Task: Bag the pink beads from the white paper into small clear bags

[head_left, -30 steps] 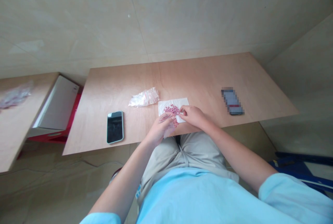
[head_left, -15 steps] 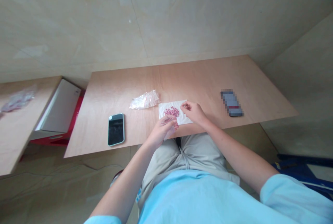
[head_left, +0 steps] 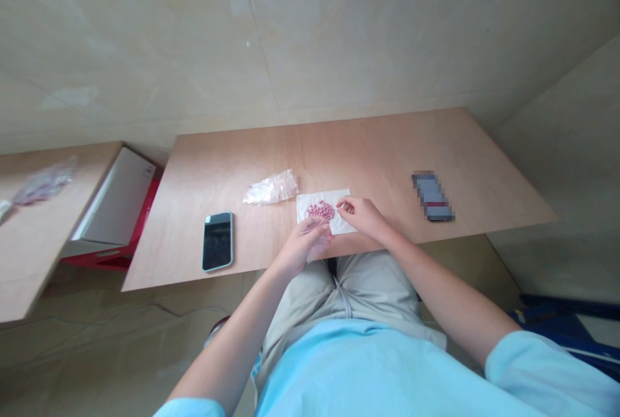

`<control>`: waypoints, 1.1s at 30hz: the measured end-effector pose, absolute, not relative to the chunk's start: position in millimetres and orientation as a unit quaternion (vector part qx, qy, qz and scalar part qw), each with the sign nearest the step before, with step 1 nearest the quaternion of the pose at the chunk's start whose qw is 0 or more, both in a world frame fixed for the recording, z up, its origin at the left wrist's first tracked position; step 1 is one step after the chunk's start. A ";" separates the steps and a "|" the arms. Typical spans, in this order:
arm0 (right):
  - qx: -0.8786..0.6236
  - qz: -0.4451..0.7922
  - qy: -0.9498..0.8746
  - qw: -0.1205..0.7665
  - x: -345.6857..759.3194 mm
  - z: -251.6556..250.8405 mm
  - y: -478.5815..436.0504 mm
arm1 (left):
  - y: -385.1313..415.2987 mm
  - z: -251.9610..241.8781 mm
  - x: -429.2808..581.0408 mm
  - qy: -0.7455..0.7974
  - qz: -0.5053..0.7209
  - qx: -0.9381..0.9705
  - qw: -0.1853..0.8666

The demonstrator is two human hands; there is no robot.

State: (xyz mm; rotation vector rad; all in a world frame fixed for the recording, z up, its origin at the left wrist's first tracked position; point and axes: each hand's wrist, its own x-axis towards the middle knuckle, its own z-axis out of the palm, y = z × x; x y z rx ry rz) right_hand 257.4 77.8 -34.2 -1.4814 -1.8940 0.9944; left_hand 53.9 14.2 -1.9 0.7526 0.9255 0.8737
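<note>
A small heap of pink beads (head_left: pixel 320 210) lies on a white cloth (head_left: pixel 343 226) near the table's front edge. My left hand (head_left: pixel 304 241) is closed on a clear plastic bag (head_left: pixel 320 248) beside the cloth's lower left corner, and something pinkish shows through the plastic. Over the right part of the cloth, just right of the beads, is my right hand (head_left: pixel 360 213). Its thumb and fingertips are pinched together; whatever may be between them is too small to make out.
Clear plastic bags (head_left: pixel 272 187) lie behind and left of the cloth. A phone (head_left: pixel 217 241) rests at the table's left, and a blurred-out device (head_left: pixel 433 196) at its right. On a second table (head_left: pixel 29 230) at far left is more plastic packaging (head_left: pixel 46 183). A wall rises behind.
The view has tilted up slightly, so everything sits a little lower. Both hands stay almost where they were, the left still on the bag and the right still pinched beside the beads.
</note>
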 end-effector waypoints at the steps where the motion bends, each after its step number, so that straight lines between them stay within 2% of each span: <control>1: -0.552 0.342 -0.720 0.246 257.2 -36.9 77.8 | 14.7 -0.5 53.8 0.418 0.398 0.333 0.746; 9: -0.562 0.250 -0.772 0.160 245.8 -41.2 69.8 | 16.0 2.2 54.4 0.384 0.425 0.257 0.779; 33: -0.567 0.286 -0.757 0.157 244.2 -34.4 70.2 | 11.8 16.3 57.1 0.327 0.432 0.248 0.803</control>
